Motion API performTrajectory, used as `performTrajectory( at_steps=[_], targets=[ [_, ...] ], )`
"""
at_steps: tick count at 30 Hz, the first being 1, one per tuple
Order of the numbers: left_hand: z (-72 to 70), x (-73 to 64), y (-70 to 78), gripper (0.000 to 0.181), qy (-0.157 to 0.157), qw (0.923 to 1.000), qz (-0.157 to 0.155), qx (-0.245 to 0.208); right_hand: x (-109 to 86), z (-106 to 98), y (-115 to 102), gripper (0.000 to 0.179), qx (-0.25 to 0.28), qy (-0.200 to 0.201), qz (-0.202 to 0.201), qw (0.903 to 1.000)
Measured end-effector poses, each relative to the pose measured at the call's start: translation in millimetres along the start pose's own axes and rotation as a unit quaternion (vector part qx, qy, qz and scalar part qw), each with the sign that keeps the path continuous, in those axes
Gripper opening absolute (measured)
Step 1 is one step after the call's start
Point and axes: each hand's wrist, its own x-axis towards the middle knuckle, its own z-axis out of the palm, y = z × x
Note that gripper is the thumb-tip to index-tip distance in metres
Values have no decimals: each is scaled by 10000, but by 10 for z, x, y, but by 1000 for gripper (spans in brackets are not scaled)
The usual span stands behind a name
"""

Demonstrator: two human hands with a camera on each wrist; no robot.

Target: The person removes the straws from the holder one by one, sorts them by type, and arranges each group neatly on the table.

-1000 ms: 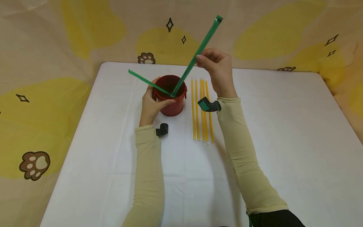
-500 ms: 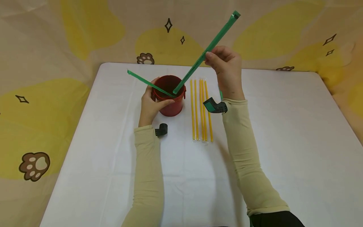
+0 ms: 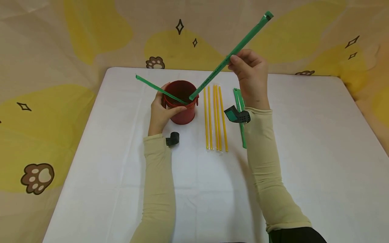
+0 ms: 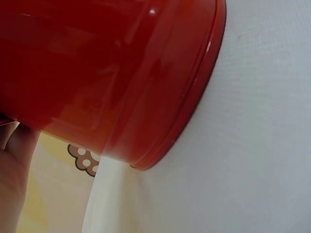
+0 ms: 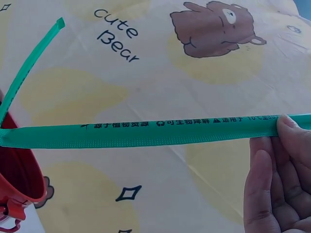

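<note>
A small red bucket (image 3: 183, 116) stands upright on the white-covered table. My left hand (image 3: 160, 113) grips it from the left, thumb along the near rim and fingers round the far side. Leaning out of it to the left is one green-wrapped straw (image 3: 152, 85). Between thumb and fingers my right hand (image 3: 253, 76) pinches a second green-wrapped straw (image 3: 217, 70) near its middle, slanting up to the right. Its lower end overlaps the bucket's right rim in the head view. Printed characters run along this wrapper (image 5: 121, 133) in the right wrist view.
Several yellow straws (image 3: 217, 118) in clear wrappers lie side by side right of the bucket. More green-wrapped straws (image 3: 238, 101) lie farther right, partly hidden by the right forearm. A patterned cloth (image 3: 91, 33) hangs behind the table (image 3: 121, 168).
My right hand has moved right, drawing the pinched straw's lower end from inside the bucket to its right rim and tilting it flatter. Green straws under the forearm came into view. The left hand stays put.
</note>
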Motion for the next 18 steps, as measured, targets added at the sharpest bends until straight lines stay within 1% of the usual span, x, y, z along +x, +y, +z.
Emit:
performTrajectory(
  at_steps=[9,15,18],
  targets=[
    [3,-3,38,78,-6,10000,-76,-34,-42,-77,-48,9,111,64,-11,9999],
    [5,7,41,78,3,9999,-39,-128,-125,-195,-46,11,134,52,32,9999],
    [5,11,46,76,19,9999,-53,-106,-164,-267,-48,13,30,44,28,10000]
  ],
)
